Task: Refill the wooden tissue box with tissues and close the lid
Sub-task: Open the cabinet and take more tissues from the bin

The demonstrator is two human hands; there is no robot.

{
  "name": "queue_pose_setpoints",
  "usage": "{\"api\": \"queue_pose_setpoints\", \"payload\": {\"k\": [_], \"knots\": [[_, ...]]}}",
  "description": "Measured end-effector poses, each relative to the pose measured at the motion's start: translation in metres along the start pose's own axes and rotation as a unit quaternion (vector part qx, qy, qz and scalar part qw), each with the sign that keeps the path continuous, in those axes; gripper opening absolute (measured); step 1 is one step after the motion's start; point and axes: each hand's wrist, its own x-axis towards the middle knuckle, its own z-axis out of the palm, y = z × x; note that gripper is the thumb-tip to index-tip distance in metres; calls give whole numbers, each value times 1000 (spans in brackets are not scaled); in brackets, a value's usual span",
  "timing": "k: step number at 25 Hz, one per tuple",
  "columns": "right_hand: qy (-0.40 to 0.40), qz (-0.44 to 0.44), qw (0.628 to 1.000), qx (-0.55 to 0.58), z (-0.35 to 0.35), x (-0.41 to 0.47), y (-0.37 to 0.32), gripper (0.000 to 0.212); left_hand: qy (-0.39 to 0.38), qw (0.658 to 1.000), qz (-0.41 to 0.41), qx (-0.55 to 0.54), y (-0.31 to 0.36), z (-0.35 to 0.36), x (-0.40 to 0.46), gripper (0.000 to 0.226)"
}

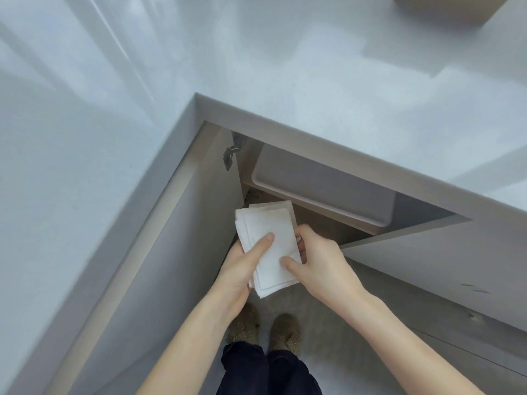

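Note:
A stack of white folded tissues [271, 232] is held in front of an open cabinet, below the counter's edge. My left hand [242, 266] supports the stack from underneath with its thumb pressed on top. From the right side, my right hand [319, 263] pinches the stack, thumb on the top sheet. A wooden object [445, 7], possibly the tissue box, shows only partly at the top right on the counter.
A pale L-shaped counter [256, 67] fills the upper view. Under it the cabinet stands open, with a door [199, 238] swung out on the left and another [427, 260] on the right. A grey bin [328, 189] sits on the cabinet's shelf. My feet [265, 332] stand on the floor.

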Motion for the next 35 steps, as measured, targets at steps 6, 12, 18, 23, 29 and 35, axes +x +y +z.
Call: {"api": "queue_pose_setpoints", "payload": {"k": [6, 12, 18, 23, 29, 35], "knots": [[67, -3, 997, -39, -23, -38, -42, 47, 4, 1000, 27, -14, 31, 2, -48, 39], [48, 79, 975, 204, -47, -88, -83, 76, -32, 992, 71, -96, 73, 17, -107, 33], [50, 84, 888, 449, -60, -122, -114, 40, -63, 985, 111, -115, 114, 39, -152, 36], [87, 42, 857, 505, -85, -134, -129, 16, -100, 980, 149, -89, 132, 56, -163, 37], [133, 28, 848, 513, -130, -126, -118, 16, -130, 970, 201, -47, 165, 79, -147, 55], [167, 36, 865, 471, -194, -89, -90, 14, -139, 974, 173, 42, 199, 112, -108, 56]]}}
